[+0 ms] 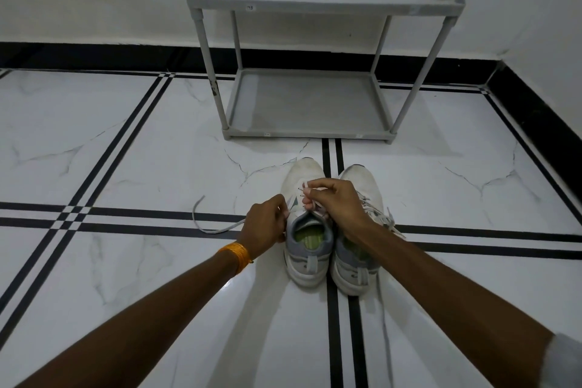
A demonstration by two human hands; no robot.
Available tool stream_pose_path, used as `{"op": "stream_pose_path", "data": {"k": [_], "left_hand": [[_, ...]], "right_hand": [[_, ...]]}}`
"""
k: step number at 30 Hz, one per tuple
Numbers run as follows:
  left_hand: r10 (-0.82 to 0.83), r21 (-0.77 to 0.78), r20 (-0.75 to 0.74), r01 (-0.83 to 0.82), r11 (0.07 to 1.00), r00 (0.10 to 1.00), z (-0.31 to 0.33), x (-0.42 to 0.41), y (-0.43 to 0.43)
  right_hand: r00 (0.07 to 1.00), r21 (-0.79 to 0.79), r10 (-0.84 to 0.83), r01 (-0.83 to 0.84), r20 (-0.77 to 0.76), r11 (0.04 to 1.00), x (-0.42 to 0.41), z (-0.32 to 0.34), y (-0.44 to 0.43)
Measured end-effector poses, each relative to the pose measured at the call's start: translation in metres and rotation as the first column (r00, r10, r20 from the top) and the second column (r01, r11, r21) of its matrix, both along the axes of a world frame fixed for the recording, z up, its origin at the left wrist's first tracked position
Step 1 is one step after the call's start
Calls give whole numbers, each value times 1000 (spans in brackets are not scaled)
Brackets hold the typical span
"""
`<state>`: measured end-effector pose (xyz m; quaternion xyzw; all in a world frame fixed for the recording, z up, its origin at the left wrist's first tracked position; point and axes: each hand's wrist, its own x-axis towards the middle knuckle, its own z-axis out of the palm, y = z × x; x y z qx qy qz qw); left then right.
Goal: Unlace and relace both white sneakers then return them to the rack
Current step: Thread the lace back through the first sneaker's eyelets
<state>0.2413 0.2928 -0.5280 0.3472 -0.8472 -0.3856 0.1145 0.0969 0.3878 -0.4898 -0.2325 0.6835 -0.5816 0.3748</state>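
Two white sneakers stand side by side on the tiled floor, heels toward the camera: the left sneaker and the right sneaker. The left hand pinches a lace trailing leftward; the right hand pinches lace over the left sneaker's eyelets. One grey two-shelf rack stands beyond them.
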Motion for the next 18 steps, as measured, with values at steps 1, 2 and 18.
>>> {"op": "stream_pose_path", "data": {"k": [1,2,18], "left_hand": [[1,-15,7,-1,1000,1000,0,-1,0],[5,-25,13,-5,1000,1000,0,-1,0],[211,701,-260,34,713,942,45,-17,-1]], "right_hand": [[999,7,-11,11,-32,1000,0,0,-1],[998,10,-27,28,-58,1000,0,-1,-3],[995,72,60,-54,-84,996,-8,2,8]]}}
